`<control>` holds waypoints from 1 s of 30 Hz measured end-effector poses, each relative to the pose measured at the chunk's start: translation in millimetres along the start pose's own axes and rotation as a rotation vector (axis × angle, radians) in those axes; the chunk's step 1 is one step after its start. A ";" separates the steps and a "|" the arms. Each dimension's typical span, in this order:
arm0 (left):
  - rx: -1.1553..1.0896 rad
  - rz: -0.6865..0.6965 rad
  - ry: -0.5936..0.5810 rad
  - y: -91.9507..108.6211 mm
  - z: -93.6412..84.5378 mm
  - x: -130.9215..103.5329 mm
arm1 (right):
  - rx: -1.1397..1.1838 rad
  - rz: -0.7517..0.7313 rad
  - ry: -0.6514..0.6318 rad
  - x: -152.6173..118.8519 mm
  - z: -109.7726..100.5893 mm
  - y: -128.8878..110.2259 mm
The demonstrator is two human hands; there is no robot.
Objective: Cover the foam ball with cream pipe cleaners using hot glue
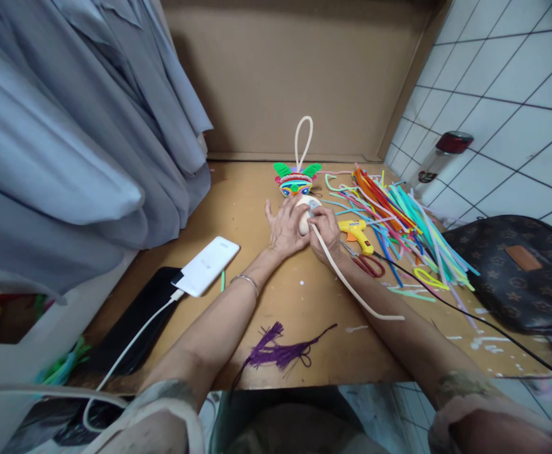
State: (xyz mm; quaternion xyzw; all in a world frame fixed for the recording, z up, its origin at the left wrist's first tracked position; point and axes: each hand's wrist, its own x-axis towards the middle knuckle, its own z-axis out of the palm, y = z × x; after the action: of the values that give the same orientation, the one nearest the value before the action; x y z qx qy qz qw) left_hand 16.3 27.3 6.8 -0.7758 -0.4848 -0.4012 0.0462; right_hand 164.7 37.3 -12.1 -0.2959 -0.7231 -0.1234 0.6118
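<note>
A cream-white rounded piece (305,223) with a greyish patch is under my left hand (283,226), whose fingers wrap its far side while the thumb lies along the near side. My right hand (326,228) is closed at the piece's right edge, pinching a cream pipe cleaner (335,265) against it. The stem's long free end trails back over my right forearm. Just beyond my hands lies a colourful animal-head ornament (295,184) with green ears and a cream loop (312,135). My fingers partly hide the rounded piece.
To the right lie a yellow glue gun (358,234), red-handled scissors (369,265), heaped colourful pipe cleaners (399,214), a brown bag (517,277) and a red-capped bottle (439,164). A white power bank (210,266) is left; purple tassels (280,353) lie nearer. Grey curtain (91,126) hangs left.
</note>
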 end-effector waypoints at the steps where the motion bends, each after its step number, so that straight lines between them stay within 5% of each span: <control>1: -0.002 0.001 0.004 0.2 0.2 0.0 | 0.012 0.013 -0.010 -0.5 -0.3 0.6; 30: -0.004 -0.004 -0.002 3.5 -3.0 0.7 | -0.077 -0.078 0.040 4.5 -1.8 -4.5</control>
State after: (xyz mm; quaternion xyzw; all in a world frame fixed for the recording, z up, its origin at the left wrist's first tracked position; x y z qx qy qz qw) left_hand 17.4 24.5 10.4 -0.7754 -0.4855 -0.4016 0.0432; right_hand 163.3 34.1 -6.6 -0.2882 -0.7163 -0.1810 0.6091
